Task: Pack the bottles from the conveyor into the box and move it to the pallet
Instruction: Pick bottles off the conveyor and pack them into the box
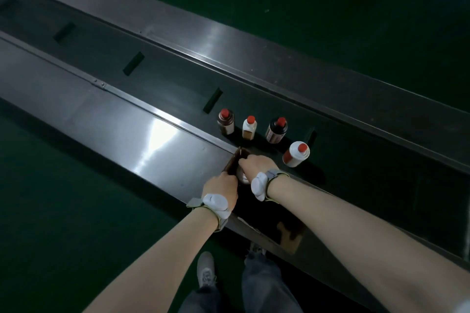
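Near the frame's centre, the left hand (220,185) is gripping the dark brown cardboard box (232,163) wall, while the right hand (255,163) is lowering something white inside, fingers curled closed. Four red-capped bottles (274,129) are waiting on the dark conveyor belt (162,79) just beyond; packing looks underway, and next comes reaching for one.

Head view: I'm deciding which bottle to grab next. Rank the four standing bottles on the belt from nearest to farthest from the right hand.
From the right hand:
1. White round bottle, just to the hand's right.
2. Small white bottle and dark round bottle, both beyond the hand; too close to call.
3. Brown bottle, far left end of the row.
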`<control>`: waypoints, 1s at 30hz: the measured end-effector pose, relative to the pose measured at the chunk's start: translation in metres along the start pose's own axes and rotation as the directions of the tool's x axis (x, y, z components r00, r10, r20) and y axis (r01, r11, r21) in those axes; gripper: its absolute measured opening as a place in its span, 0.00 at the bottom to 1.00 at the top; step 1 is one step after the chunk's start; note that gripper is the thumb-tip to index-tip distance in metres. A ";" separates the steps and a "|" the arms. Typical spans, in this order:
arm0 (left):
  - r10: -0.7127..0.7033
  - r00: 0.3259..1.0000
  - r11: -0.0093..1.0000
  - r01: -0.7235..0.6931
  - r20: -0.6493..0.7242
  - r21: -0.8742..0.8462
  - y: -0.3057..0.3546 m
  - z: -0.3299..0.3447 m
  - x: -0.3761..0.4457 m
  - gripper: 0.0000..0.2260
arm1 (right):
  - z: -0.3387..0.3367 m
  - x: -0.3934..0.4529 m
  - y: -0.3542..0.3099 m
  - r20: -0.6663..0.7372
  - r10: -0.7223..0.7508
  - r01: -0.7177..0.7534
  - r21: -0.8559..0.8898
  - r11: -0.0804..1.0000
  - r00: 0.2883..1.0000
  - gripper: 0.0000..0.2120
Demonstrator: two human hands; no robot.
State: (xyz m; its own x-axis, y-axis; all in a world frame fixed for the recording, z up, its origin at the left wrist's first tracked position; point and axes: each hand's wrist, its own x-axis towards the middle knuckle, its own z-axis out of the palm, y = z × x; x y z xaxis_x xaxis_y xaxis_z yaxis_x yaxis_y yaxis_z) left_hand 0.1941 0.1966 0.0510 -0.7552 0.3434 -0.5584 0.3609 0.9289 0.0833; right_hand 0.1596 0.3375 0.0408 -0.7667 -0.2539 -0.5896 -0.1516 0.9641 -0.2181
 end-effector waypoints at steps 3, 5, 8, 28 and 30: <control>0.002 0.996 0.998 -0.007 0.092 0.061 0.007 0.010 0.008 0.08 | 0.015 0.015 -0.001 0.012 0.012 -0.012 -0.011 1.000 1.000 0.13; 0.005 0.992 0.998 -0.012 0.125 0.062 0.009 0.017 0.013 0.10 | 0.024 0.023 0.001 0.025 0.011 -0.011 -0.015 1.000 1.000 0.13; -0.025 0.986 0.999 0.018 0.167 0.045 0.010 0.023 0.021 0.11 | 0.036 0.031 0.006 0.032 -0.014 0.015 -0.031 0.999 0.999 0.13; -0.083 0.965 0.996 0.084 0.247 0.004 0.018 0.038 0.036 0.13 | 0.059 0.031 0.002 0.059 -0.018 0.018 -0.007 1.000 0.998 0.14; -0.088 0.970 0.996 0.088 0.226 0.010 0.020 0.030 0.028 0.13 | 0.048 0.018 0.005 0.043 -0.025 0.024 0.024 0.999 0.999 0.13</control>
State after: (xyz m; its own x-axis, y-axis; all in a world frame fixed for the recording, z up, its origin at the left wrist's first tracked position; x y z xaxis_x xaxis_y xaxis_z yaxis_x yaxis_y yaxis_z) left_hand 0.1966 0.2201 0.0120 -0.6408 0.2198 -0.7356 0.2980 0.9542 0.0256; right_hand 0.1749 0.3336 -0.0077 -0.7351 -0.2813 -0.6168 -0.1548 0.9554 -0.2513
